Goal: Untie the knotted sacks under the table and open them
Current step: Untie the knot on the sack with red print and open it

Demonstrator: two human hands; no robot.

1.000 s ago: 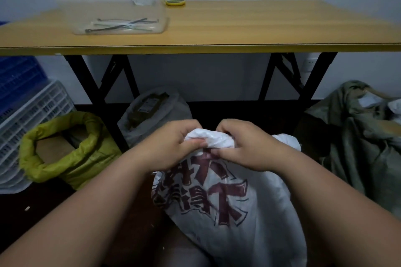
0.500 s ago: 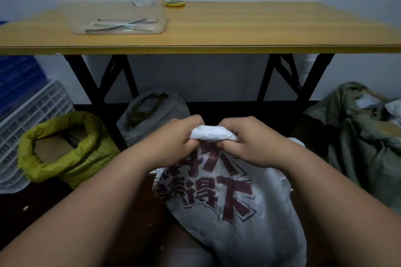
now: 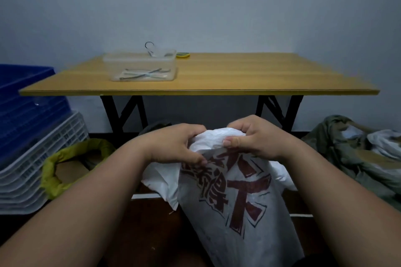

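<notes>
Grey wall behind a wooden worktop (image 3: 238, 76) on black legs; clear plastic box (image 3: 141, 65) sits on it. White sack (image 3: 238, 212) with dark red print stands on the floor in front of the worktop, bunched top between both hands. Left hand (image 3: 173, 147) grips the top's left side, fingers curled. Right hand (image 3: 251, 136) pinches the right side, thumb pressed on. Yellow sack (image 3: 56, 167) left, mouth rolled open; stacked crates (image 3: 32, 136) beside it. Green sack (image 3: 347, 149) right.
</notes>
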